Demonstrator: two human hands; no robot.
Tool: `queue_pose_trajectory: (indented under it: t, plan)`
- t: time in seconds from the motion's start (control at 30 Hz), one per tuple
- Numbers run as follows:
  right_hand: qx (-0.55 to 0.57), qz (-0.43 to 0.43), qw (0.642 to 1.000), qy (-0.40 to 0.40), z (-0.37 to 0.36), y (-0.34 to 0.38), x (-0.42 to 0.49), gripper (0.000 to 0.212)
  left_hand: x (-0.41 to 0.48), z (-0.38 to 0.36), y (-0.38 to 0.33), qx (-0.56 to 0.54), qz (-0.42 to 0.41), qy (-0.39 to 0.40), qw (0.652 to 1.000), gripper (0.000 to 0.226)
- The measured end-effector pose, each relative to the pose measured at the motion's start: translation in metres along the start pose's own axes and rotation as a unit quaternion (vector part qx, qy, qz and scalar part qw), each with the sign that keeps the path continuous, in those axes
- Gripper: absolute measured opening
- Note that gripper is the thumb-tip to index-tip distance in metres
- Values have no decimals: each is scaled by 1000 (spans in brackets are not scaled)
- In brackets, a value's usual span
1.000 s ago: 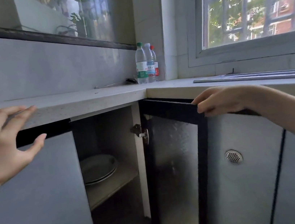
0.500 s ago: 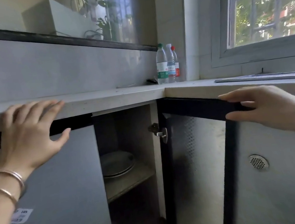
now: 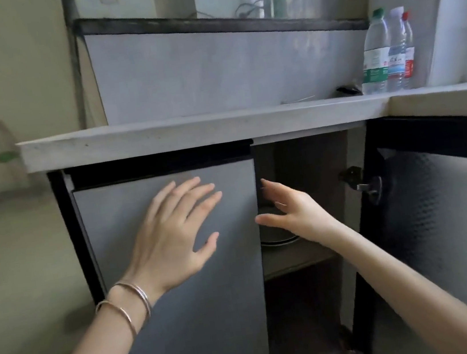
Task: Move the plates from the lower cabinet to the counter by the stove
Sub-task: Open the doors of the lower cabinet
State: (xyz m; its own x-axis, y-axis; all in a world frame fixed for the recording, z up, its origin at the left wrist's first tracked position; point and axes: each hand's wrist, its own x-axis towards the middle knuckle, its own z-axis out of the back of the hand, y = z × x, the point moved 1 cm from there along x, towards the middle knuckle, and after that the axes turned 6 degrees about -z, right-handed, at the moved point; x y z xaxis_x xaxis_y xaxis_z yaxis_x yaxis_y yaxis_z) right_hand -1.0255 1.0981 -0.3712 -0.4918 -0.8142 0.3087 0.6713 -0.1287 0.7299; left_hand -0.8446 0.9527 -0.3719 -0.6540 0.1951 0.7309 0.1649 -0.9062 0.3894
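Neither hand grips anything: the left hand (image 3: 174,233) is spread flat on the shut door (image 3: 186,318), though whether the palm presses it or only hovers I cannot tell. The right hand (image 3: 294,213) reaches into the open bay beside it, fingers straight and loose and thumb held apart. The plates (image 3: 276,237) lie in a flat stack on the shelf (image 3: 294,258) inside that bay, just under and beyond the right palm. They are partly hidden by that hand and by the edge of the shut door, so I cannot count them. The right hand is plainly the nearer one, since the shut door stands between the left hand and the stack. The stack sits at the left of the bay with its near rim towards the person. By my judgement the coming move goes forward, down and a little leftward, fingers slipping under that rim and thumb closing on top. The open door (image 3: 442,222) stands wide to the right, clear of the arm. The counter (image 3: 190,132) runs directly above the bay, with bottles (image 3: 382,50) at its far corner. No stove is in view, so the spot for the plates cannot be placed from here.
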Motion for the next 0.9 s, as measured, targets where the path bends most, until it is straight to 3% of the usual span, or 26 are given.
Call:
queue_pose_trajectory:
  t: [0.1,0.2,0.33,0.67,0.8,0.9]
  plan:
    - [49,6,998,32,-14,3,11,75,-4,2,-5,-21,39,2,999,52]
    - [106,-15,993,38,-21,-3,12,90,-7,-1,-20,-41,69,10,997,53]
    - [198,8,980,12,-21,-10,0,60,-30,-4,-47,-35,79,20,996,56]
    - [244,105,964,11,-15,15,-108,58,-67,58,-133,-56,155,-36,986,75]
    - [291,166,937,102,-31,40,-141,58,-71,79,-157,-64,193,-78,976,84]
    - [294,186,915,203,-55,53,-153,57,-91,94,-161,-65,247,-154,954,79]
